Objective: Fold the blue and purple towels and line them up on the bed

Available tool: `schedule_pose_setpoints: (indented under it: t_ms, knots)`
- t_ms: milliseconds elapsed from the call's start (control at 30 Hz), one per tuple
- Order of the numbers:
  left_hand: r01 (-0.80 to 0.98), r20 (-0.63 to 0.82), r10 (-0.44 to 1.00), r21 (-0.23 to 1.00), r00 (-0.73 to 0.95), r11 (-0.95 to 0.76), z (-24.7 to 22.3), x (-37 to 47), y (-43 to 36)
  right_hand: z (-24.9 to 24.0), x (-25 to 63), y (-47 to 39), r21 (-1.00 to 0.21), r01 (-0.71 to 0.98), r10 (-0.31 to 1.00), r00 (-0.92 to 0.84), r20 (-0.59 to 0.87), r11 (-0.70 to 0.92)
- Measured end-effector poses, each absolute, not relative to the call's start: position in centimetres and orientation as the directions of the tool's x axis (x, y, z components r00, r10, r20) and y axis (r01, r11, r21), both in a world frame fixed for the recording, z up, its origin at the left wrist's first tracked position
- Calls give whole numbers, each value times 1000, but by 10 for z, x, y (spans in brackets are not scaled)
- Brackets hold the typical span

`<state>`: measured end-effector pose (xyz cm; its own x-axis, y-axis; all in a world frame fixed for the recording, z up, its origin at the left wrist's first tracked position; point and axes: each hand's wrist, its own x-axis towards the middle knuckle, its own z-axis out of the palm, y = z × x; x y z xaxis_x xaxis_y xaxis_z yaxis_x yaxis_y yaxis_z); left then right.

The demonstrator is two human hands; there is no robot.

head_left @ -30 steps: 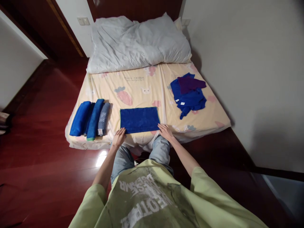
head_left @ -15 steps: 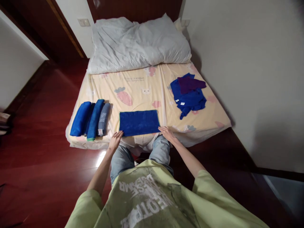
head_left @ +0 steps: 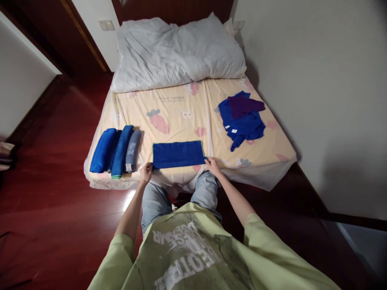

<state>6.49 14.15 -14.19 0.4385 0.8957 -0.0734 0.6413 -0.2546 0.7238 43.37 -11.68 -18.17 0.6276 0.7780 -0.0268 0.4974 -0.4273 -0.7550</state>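
Observation:
A dark blue towel (head_left: 178, 154) with green edging lies spread as a wide rectangle near the bed's front edge. My left hand (head_left: 146, 173) pinches its near left corner. At the near right corner, my right hand (head_left: 212, 165) has the towel between closed fingers. To the left sit rolled cloths side by side: a bright blue roll (head_left: 103, 151), a teal-blue roll (head_left: 121, 152) with a green edge and a grey-blue roll (head_left: 132, 151) with white lettering. A loose heap of blue cloths (head_left: 249, 125) rests on the right, with a purple cloth (head_left: 244, 106) on top.
The bed (head_left: 178, 121) has a cream sheet with carrot prints. A crumpled grey-white quilt (head_left: 178, 56) lies across its far end, against the dark headboard (head_left: 172, 10). A wall (head_left: 317, 100) stands to the right, and dark red floor (head_left: 60, 161) shows at left.
Both hands have closed on the towel's near corners, where they lay flatter before. The towel's near edge has shifted slightly away from me, so the rectangle looks narrower.

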Motion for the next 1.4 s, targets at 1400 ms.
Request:
schedule_pose_setpoints:
  t_ms: [1400]
  knots:
    - [691,44,906,631,421,-352,-161,86,146,-172,419,-93,-622,484,597,802,33,-615]
